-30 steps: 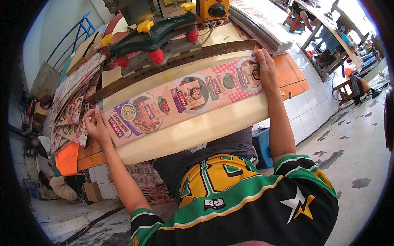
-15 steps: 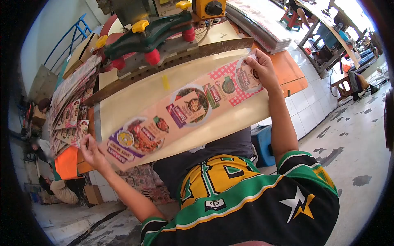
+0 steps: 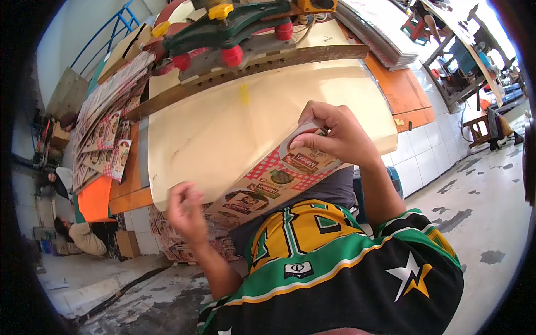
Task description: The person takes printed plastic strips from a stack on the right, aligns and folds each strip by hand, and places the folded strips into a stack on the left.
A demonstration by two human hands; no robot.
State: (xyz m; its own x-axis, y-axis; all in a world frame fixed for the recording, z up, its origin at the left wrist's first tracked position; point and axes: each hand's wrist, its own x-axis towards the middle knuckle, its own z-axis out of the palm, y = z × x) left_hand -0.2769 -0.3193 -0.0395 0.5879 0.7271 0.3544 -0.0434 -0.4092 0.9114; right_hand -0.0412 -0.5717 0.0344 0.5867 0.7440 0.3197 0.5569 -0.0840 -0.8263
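Observation:
A long printed sheet (image 3: 265, 184) with food pictures, red-checked patches and label panels slants down across the near edge of the work surface toward my lap. My right hand (image 3: 340, 134) pinches its upper right end between thumb and fingers. Close to the sheet's lower left part is my left hand (image 3: 188, 215), its fingers smeared by motion, so I cannot tell whether it touches the sheet. Behind both hands lies a cream-coloured board (image 3: 268, 111) with a yellow mark near its far edge.
A dark green machine frame (image 3: 229, 28) with red feet and yellow knobs stands behind a long metal bar (image 3: 251, 72). Printed sheets (image 3: 100, 128) pile up at the left, beside an orange sheet (image 3: 94, 198). More stacked sheets (image 3: 379, 33) lie at back right. People are at far left.
The printed sheet has come off the board toward my body, its left end dropping low. My right hand moved left and down; my left hand moved right.

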